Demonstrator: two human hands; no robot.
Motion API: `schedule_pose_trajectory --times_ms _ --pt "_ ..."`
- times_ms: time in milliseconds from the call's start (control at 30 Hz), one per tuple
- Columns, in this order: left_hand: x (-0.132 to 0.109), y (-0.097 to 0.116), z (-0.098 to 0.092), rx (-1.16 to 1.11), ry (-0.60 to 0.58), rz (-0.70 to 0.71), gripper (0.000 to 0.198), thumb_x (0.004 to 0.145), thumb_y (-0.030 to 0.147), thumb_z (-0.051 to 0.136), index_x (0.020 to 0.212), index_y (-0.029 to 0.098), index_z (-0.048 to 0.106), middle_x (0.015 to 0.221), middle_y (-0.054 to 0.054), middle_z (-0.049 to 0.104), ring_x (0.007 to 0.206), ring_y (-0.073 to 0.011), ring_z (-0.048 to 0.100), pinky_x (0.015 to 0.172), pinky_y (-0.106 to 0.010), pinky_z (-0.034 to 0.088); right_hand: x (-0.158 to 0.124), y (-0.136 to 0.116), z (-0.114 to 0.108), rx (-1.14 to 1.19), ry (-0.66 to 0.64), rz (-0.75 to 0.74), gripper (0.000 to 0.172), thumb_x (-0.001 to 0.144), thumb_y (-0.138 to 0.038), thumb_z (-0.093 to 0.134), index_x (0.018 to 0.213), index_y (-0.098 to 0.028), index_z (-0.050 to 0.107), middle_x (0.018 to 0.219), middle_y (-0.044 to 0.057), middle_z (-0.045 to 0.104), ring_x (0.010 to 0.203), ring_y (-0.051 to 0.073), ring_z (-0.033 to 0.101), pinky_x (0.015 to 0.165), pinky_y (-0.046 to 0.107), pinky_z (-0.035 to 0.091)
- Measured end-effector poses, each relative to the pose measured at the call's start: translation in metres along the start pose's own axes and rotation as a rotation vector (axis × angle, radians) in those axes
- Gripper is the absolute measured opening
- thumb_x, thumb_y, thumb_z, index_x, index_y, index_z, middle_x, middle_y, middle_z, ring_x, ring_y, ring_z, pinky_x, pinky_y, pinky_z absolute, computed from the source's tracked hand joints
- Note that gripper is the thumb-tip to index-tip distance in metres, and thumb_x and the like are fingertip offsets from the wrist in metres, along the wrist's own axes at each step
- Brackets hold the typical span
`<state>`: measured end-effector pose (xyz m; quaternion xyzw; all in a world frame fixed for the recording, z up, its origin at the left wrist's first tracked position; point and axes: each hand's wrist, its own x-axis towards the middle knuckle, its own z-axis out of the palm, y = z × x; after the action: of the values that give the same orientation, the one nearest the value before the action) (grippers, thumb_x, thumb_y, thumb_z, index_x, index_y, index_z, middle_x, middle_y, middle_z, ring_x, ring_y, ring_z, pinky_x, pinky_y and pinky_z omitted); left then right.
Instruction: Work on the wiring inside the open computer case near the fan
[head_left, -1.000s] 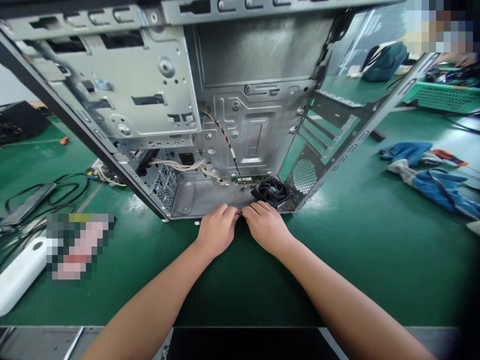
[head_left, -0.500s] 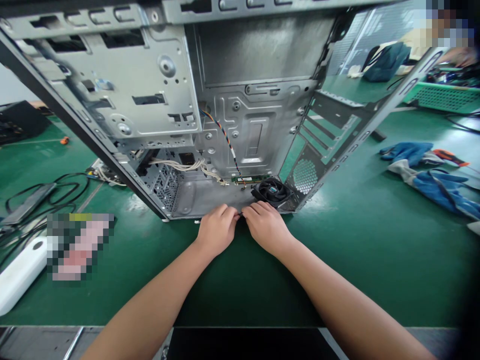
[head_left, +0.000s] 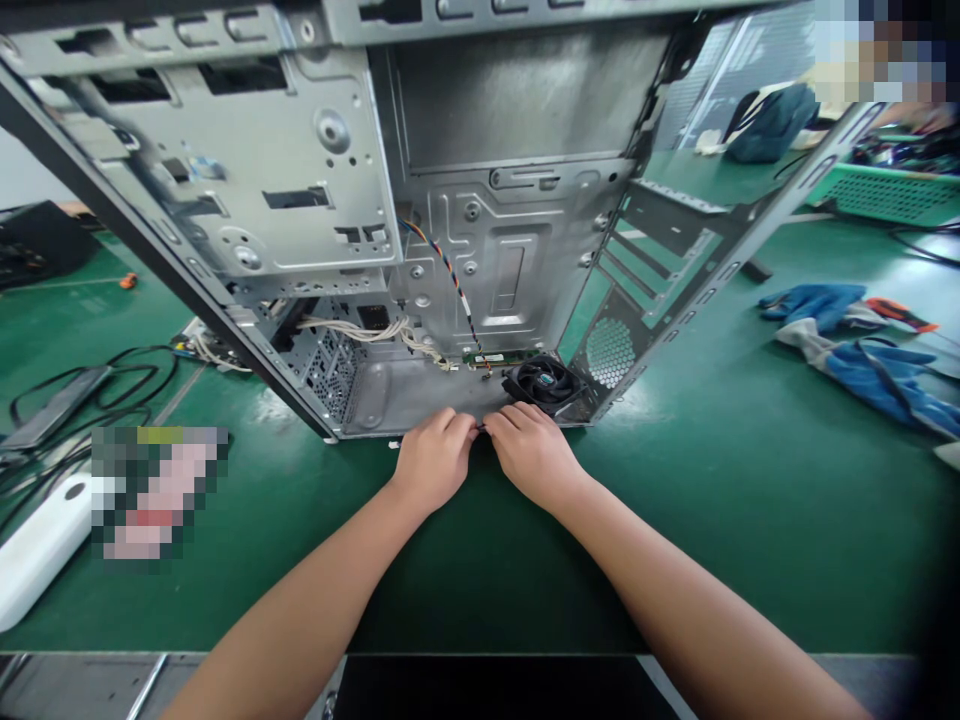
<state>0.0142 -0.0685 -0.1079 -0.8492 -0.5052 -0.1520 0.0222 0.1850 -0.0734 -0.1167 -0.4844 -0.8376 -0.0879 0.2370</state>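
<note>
A metal computer case (head_left: 517, 260) stands open-sided in front of me. My left hand (head_left: 435, 455) and my right hand (head_left: 532, 450) meet at its lower front edge, fingers closed in a pinch. A small dark bit shows between the fingertips; I cannot tell whether it is a loose part or the edge of the case. Just behind my right hand, a black cooling fan (head_left: 544, 382) lies on the case floor. A green memory module (head_left: 499, 358) lies behind it. A multicoloured cable (head_left: 452, 275) hangs down towards the floor, and pale wires (head_left: 360, 328) run along the left.
To the right on the green table (head_left: 720, 520) lie blue gloves (head_left: 870, 370) and an orange-handled tool (head_left: 900, 314). A green basket (head_left: 889, 193) stands behind, near another person. Black cables (head_left: 142, 375) and a white object (head_left: 49, 550) are at the left.
</note>
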Motion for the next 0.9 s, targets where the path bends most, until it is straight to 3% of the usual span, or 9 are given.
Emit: schedule_pose_trajectory --times_ms 333,900 --pt "-0.0003 0.0000 0.0011 0.007 -0.005 0.001 0.021 0.099 0.025 0.039 0.094 0.020 0.059 0.084 -0.003 0.056 0.075 -0.0162 0.059 0.060 -0.026 0.041 0.0002 -0.0002 0.0009 0.011 0.008 0.004 0.022 0.093 -0.014 0.043 0.080 -0.017 0.062 0.076 0.005 0.058 0.077 0.018 0.048 0.076 0.030 0.033" --pt "-0.0013 -0.0015 0.0021 -0.024 0.084 0.040 0.019 0.097 0.026 0.043 0.089 0.020 0.059 0.082 -0.002 0.056 0.075 -0.0164 0.057 0.063 -0.027 0.042 0.0000 0.0006 0.0005 0.011 0.002 0.009 0.020 0.092 -0.014 0.045 0.081 -0.017 0.062 0.078 0.005 0.058 0.079 0.017 0.047 0.077 0.029 0.034"
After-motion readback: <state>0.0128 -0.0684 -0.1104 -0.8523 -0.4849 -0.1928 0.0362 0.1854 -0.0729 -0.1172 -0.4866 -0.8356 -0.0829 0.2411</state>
